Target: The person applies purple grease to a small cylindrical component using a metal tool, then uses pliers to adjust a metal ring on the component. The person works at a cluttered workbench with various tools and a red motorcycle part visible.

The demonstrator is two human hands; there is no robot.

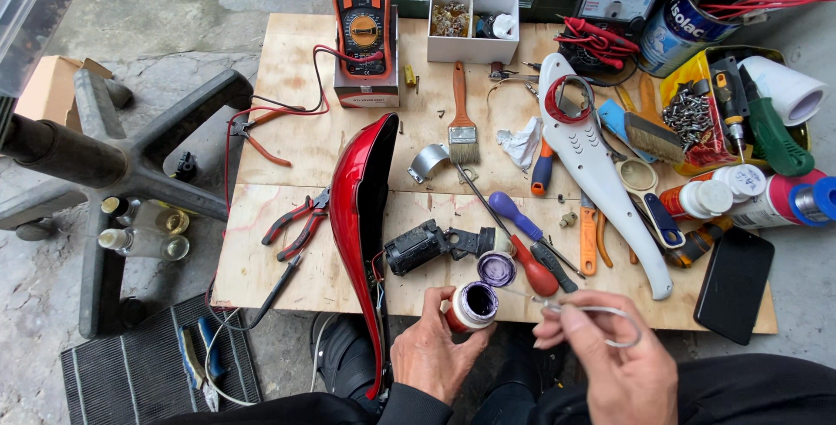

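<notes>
My left hand (433,357) grips a small open jar (471,306) with dark purple paste inside, tilted toward me at the near edge of the plywood board (287,85). Its purple lid (496,268) lies on the board just behind the jar. My right hand (610,364) pinches a thin silver wire (601,312) that loops to the right, its free end pointing at the jar's mouth. A red glossy shell (361,207) stands on edge to the left of the jar. A small black motor (418,246) with wires lies beside the shell.
The board carries a multimeter (361,7), a paintbrush (461,116), red-handled pliers (300,220), screwdrivers (522,225), a white plastic casing (592,159), a white parts box (473,24), a yellow tray of screws (697,116), spray cans (766,199) and a black phone (734,284). A chair base (131,164) stands left.
</notes>
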